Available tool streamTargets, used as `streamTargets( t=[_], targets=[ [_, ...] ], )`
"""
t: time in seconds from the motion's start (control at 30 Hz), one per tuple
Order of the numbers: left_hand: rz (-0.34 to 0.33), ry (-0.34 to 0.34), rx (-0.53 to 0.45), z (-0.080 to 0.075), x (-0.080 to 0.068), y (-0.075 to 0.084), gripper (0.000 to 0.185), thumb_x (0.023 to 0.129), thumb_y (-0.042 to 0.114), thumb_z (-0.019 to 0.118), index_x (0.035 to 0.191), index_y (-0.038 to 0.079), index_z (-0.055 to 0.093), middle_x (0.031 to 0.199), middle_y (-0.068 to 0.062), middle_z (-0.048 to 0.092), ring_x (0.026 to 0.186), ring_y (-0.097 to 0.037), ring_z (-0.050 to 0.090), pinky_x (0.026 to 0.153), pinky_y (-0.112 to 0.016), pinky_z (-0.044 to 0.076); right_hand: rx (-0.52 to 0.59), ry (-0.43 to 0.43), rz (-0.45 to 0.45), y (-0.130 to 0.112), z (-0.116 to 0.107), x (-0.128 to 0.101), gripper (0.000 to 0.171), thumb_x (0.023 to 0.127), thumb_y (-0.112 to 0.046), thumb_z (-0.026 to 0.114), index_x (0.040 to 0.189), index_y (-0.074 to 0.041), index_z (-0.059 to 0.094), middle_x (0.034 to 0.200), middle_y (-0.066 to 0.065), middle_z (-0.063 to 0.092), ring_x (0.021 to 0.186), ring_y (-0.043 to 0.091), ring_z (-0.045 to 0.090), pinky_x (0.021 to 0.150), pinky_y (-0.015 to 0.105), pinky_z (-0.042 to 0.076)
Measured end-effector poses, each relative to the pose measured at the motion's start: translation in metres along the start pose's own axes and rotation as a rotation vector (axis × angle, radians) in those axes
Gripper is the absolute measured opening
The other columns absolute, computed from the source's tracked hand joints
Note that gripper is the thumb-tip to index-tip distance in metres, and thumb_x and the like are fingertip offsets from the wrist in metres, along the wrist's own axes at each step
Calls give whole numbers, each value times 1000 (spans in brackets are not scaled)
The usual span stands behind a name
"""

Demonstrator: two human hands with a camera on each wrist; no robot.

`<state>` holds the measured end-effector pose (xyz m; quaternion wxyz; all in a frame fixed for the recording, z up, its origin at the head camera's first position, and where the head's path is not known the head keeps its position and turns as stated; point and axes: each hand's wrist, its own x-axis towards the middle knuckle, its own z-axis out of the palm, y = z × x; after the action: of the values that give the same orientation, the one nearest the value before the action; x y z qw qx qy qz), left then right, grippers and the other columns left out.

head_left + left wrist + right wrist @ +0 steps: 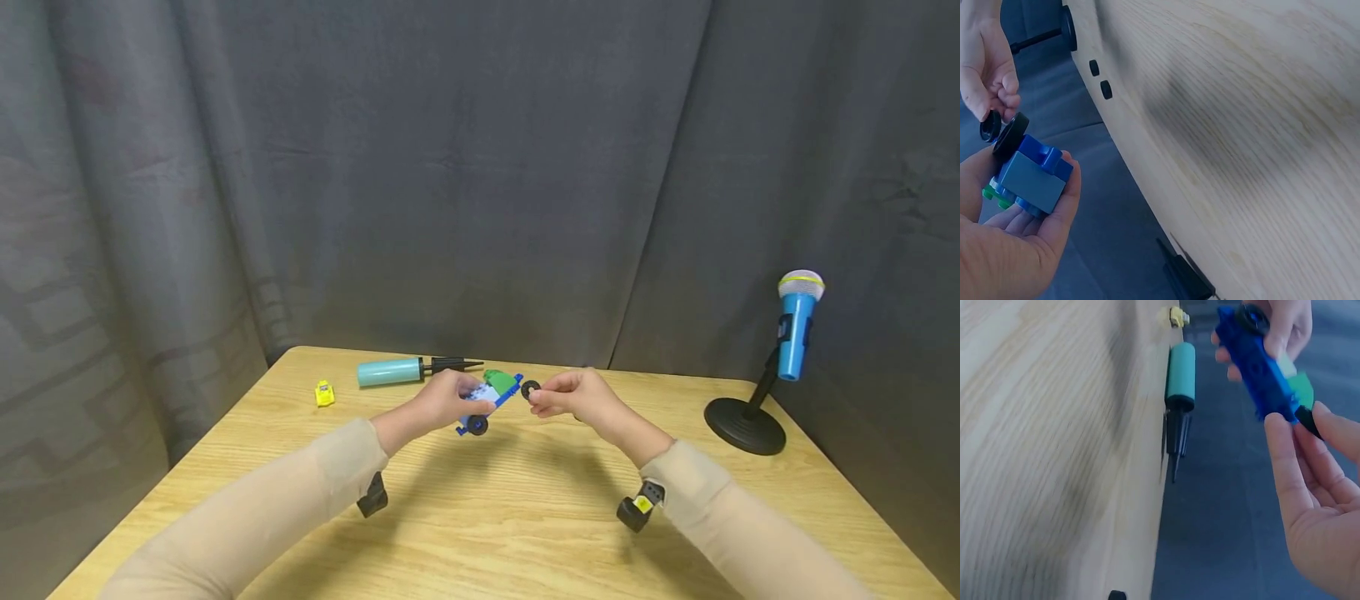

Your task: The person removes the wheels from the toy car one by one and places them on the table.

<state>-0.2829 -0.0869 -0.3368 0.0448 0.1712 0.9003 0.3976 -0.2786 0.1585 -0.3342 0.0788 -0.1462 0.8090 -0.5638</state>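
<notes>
A wheel held at the end of a toy brick car, above the surface.

Left hand [442,402] curls its grip round the blue car [491,400]; right hand [573,398] pinches a loose black wheel [530,389] right at the car's end, apparently not yet seated. One wheel [477,425] is already on. Farther back on the surface [525,517] lie a teal pump [390,372] and a small yellow piece [324,393]; a toy microphone [795,329] stands at right.

1. The left hand [1007,250] cradles a blue toy car [1032,175] in its curled fingers.
2. The right hand [985,62] pinches a black wheel [990,127], seemingly touching the car's end.
3. The wooden table [1241,125] fills the right side.
</notes>
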Motion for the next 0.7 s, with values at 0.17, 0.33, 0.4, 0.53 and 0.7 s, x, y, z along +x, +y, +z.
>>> streamTargets(
  t=[0.17,0.33,0.4,0.53,0.7],
  targets=[
    [-10,-6,-17,0,0,-4,43,85,30,76,117,2,67,94,-5,70,78,-13,59,68,-25,49,96,-7,26,12,-12,11,17,84,-15,76,89,0,70,87,9,76,83,21,74,90,38,54],
    [-36,-7,-17,0,-3,-4,48,85,29,76,122,0,65,103,-8,71,85,-14,62,74,-28,52,215,-20,51,19,-21,21,13,84,-3,73,91,3,64,86,13,75,76,16,73,80,34,58],
    [-43,-6,-14,0,-4,-4,49,84,29,76,122,0,64,105,-9,70,88,-15,63,76,-29,52,235,-18,62,22,-23,25,18,85,0,71,97,5,59,86,13,75,75,15,73,78,33,58],
    [-50,-5,-10,1,-5,-3,50,84,28,77,123,0,64,108,-11,70,91,-17,63,79,-30,53,233,-1,89,29,-26,30,30,87,3,68,112,9,53,87,9,75,75,13,72,78,31,58],
    [-40,-7,-10,4,-6,-5,50,83,27,78,122,-2,64,109,-12,70,92,-17,64,79,-31,54,219,15,106,39,-29,38,35,89,1,66,121,13,56,92,5,73,79,13,71,81,31,57]
  ],
)
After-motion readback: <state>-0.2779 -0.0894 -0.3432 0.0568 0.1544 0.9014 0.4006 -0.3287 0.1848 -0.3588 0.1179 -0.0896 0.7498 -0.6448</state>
